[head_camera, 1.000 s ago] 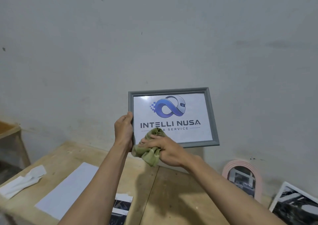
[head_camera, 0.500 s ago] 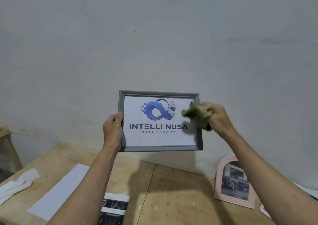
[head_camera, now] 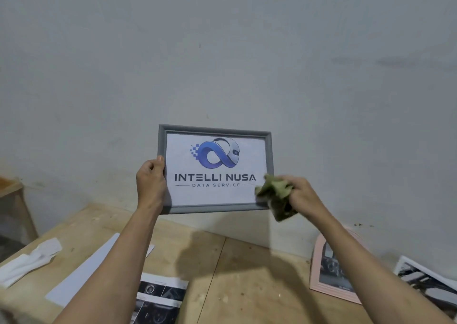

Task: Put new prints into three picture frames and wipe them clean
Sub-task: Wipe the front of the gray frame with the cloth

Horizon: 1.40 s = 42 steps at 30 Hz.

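My left hand point(head_camera: 151, 180) holds a grey picture frame point(head_camera: 214, 128) upright in the air by its left edge. Its print shows a blue logo and the words INTELLI NUSA DATA SERVICE. My right hand point(head_camera: 304, 198) clutches a crumpled green cloth point(head_camera: 275, 197) against the frame's lower right corner, covering that corner. A pink arched frame point(head_camera: 318, 261) with a dark print leans against the wall at the right of the wooden table point(head_camera: 242, 274). A white-edged frame point(head_camera: 420, 278) with a black-and-white print lies at the far right.
On the table lie a white sheet point(head_camera: 81, 278), a dark printed page point(head_camera: 158, 296) near the front, and crumpled white paper point(head_camera: 29, 258) at the left. A grey wall point(head_camera: 222, 51) stands close behind. A wooden piece of furniture point(head_camera: 11, 195) sits at the far left.
My right hand swept the cloth from the lower left of the glass to the upper right edge, then down to the lower right corner. The frame stayed in my left hand.
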Tool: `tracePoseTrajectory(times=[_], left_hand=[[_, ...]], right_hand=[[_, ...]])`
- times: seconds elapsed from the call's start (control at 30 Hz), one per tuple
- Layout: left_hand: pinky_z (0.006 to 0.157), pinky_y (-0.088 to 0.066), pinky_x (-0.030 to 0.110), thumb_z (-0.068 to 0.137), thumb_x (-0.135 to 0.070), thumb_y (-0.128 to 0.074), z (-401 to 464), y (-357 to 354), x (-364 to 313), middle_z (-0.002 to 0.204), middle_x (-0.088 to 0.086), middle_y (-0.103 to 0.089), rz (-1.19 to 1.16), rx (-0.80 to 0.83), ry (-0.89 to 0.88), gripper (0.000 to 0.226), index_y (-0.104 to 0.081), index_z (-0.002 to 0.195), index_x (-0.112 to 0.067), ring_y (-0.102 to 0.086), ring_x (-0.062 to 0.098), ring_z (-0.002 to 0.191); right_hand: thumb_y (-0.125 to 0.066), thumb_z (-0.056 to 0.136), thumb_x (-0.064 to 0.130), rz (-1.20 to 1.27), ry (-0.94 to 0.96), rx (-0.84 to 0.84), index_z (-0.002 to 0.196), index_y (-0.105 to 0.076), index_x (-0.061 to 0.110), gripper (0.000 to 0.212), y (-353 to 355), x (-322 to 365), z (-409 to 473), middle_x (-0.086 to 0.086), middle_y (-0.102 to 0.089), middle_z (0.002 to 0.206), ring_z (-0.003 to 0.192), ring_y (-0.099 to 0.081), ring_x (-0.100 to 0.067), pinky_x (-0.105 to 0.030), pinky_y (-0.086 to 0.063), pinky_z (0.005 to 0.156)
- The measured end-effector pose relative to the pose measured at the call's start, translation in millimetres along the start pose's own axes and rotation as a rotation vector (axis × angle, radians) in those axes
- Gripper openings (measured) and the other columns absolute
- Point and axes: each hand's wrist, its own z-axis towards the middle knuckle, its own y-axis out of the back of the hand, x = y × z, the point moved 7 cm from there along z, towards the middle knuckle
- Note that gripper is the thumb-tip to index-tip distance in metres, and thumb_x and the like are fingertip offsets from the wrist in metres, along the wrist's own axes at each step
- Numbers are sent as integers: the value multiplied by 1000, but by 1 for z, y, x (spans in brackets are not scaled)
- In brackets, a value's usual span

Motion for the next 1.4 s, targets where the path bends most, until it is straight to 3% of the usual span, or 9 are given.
tracePoseTrajectory(times=[0.13,0.3,0.6,0.73,0.83,0.93,1.13,1.23,1.4], left_hand=[[59,-41,23,102,-30,-53,-14,-15,-2,74,4,-57,-20,53,4,34,-53,73,-12,-48,16,67],[55,-44,21,102,-26,-53,-50,-59,-14,72,6,-60,-68,154,-14,32,-57,76,-7,-52,14,64],[78,-47,42,88,-26,-58,-43,-65,-18,91,19,-67,-322,272,149,36,-68,96,8,-58,29,88],[79,-51,40,87,-49,-61,-33,-53,-9,83,12,-69,-424,318,308,40,-70,85,-10,-65,29,81],[58,-35,31,90,-21,-63,-29,-47,-12,63,5,-48,-264,284,264,31,-57,61,-16,-42,22,65],[67,-36,35,83,-28,-64,-25,-40,-13,79,7,-48,-138,257,169,25,-60,80,-3,-41,22,75],[67,-57,39,96,-27,-60,-23,-40,-14,90,7,-74,-44,258,99,15,-65,108,-20,-69,24,73],[71,-58,38,96,-23,-61,-30,-55,-15,101,12,-75,-90,299,64,22,-67,117,-17,-72,26,84],[81,-58,38,90,-10,-64,-41,-66,-17,101,9,-77,-263,257,78,20,-75,107,-15,-71,25,94]], right_hand=[[-37,79,-3,124,140,-531,103,-70,37,57,37,49,13,9,-71,105,100,-65,-15,-30,-55,83],[-34,69,-7,-258,171,-481,137,-54,25,77,-33,67,36,-7,-35,154,146,-23,-25,-42,-10,121],[-36,69,-4,-277,557,6,132,-58,17,70,-124,136,35,-6,-59,133,132,-42,-15,-20,-6,118],[-44,79,-11,-249,444,221,110,-69,8,44,-138,127,18,-15,-64,113,108,-46,-21,-29,-33,97],[-44,80,2,-190,315,400,79,-64,15,23,-150,112,-5,-1,-59,82,78,-50,-14,-32,-41,74],[-35,76,-3,-193,91,563,93,-68,7,39,-148,95,-11,-7,-72,92,84,-65,-15,-23,-54,73],[-29,79,-15,263,241,15,111,-68,26,65,-89,138,22,-4,-72,103,95,-67,-18,-34,-57,81],[-36,71,-5,-191,570,-105,130,-59,26,71,-97,166,36,-4,-56,137,128,-51,-18,-35,-40,107],[-33,70,9,-761,614,8,144,-44,23,76,-136,124,54,-1,-29,157,147,-19,-21,-45,-6,119]])
